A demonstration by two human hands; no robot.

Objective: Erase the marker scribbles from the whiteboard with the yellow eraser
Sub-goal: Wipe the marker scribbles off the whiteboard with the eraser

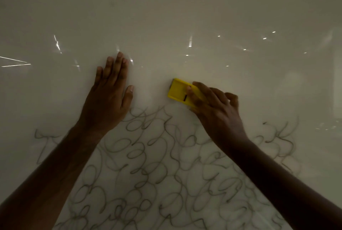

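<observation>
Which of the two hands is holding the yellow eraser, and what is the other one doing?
The right hand grips the yellow eraser just above the scribbles. The left hand holds nothing; it lies flat, fingers spread, on the whiteboard.

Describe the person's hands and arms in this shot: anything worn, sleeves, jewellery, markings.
Both the left hand and the right hand are bare, with no gloves. No rings, watch or bracelets show on the fingers or wrists. Both forearms are uncovered up to the frame edge, so no sleeves are visible. Fingernails are short and unpainted. The dim light hides finer details.
</observation>
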